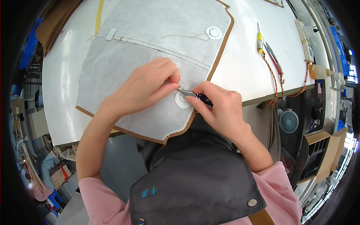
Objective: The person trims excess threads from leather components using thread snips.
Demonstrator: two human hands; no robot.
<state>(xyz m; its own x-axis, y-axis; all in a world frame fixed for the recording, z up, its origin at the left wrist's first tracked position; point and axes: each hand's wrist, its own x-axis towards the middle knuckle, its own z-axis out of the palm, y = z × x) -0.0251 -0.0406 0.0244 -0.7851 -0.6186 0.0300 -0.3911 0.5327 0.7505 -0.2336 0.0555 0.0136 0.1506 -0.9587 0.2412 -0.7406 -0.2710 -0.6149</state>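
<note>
A large panel (112, 67) with a pale grey backing and brown edges lies across the white table. Near its front right edge, my right hand (223, 107) grips small pointed thread snips (186, 92) with a dark, speckled handle. Their blades point left over a white round patch (180, 101) on the panel. At the blade tips, my left hand (152, 80) is closed in a pinch; whatever is between its fingertips is too small to make out. Farther up the panel, a loose thread (191, 36) trails from a second white round patch (214, 33).
Right of the panel lie a yellow-handled pointed tool (259, 44) and red-handled scissors (273, 59), both beside braided cords (275, 77). A power strip (305, 41) and a bottle (318, 72) are along the right edge. Brown sheets (56, 24) are stacked at the far left.
</note>
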